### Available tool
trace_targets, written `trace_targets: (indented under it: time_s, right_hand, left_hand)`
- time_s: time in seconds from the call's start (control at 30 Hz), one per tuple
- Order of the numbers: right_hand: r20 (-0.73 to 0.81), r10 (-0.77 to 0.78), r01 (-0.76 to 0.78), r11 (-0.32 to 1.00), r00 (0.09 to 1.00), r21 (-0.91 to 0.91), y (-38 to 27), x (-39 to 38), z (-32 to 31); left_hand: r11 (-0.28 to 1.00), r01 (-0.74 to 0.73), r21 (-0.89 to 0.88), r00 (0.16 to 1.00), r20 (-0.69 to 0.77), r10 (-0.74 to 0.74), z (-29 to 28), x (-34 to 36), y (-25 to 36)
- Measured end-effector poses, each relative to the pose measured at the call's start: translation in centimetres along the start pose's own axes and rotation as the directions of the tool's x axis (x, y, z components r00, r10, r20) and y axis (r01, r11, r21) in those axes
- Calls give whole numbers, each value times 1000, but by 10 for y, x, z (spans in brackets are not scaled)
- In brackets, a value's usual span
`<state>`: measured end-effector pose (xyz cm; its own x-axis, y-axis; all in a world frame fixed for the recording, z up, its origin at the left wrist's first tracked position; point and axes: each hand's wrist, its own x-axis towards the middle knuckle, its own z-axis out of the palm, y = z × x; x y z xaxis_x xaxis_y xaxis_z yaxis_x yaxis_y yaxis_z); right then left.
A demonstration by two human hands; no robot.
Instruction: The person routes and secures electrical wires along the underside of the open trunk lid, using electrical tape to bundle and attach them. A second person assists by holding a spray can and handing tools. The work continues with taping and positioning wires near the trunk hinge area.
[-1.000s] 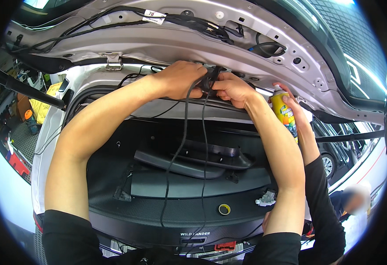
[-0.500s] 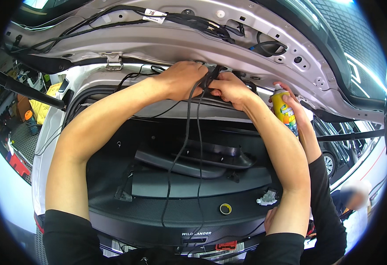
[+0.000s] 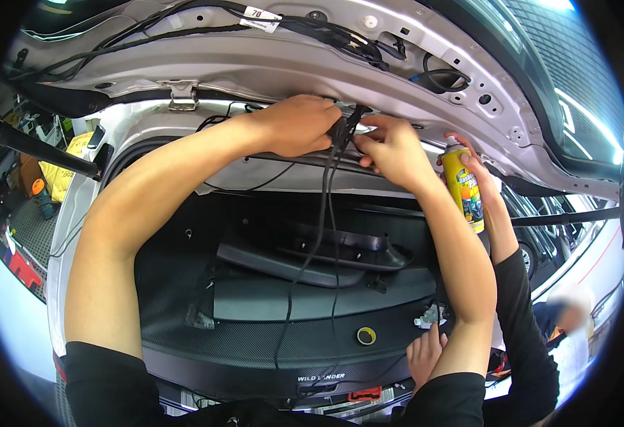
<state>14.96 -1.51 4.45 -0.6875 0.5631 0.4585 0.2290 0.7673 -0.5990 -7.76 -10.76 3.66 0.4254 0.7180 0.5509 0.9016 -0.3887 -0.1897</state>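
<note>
Beneath the raised tailgate, my left hand (image 3: 301, 126) is closed around the upper part of a bundle of black cables (image 3: 347, 128). My right hand (image 3: 395, 151) is at the bundle's right side with curled fingers and its thumb near the cables; what it pinches is hidden. Two long cable ends hang from the bundle across the trunk and down to its sill. The bundle comes out near the tailgate's hinge edge.
Right of my forearm, a co-worker's hand (image 3: 477, 171) holds a yellow spray can (image 3: 463, 186); another hand (image 3: 426, 354) rests near the sill. In the trunk are dark trim panels (image 3: 290, 263), a tape roll (image 3: 366, 336) and a whitish part (image 3: 429, 317). The tailgate (image 3: 255, 60) hangs overhead.
My hands and the cable bundle have shifted slightly right in view, and the hanging cables swung right. My right hand's fingers have loosened somewhat. The co-worker's lower hand shows more at the sill.
</note>
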Motion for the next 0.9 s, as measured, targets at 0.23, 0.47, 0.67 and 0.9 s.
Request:
trace_targets:
  time_s: [0.23, 0.47, 0.67, 0.9]
  right_hand:
    - [-256, -595, 362, 719, 762, -593, -10, -27, 39]
    - [-460, -370, 71, 834, 807, -547, 4, -5, 67]
    - [-452, -202, -17, 900, 869, -435, 5, 4, 61]
    - [-482, 24, -49, 998, 876, -39, 18, 1, 50]
  left_hand:
    - [990, 52, -131, 998, -16, -54, 2, -2, -4]
    - [987, 128, -97, 961, -235, -148, -8, -50, -27]
    - [935, 351, 47, 928, -150, -341, -12, -57, -31]
    - [971, 188, 148, 980, 39, -195, -13, -39, -34]
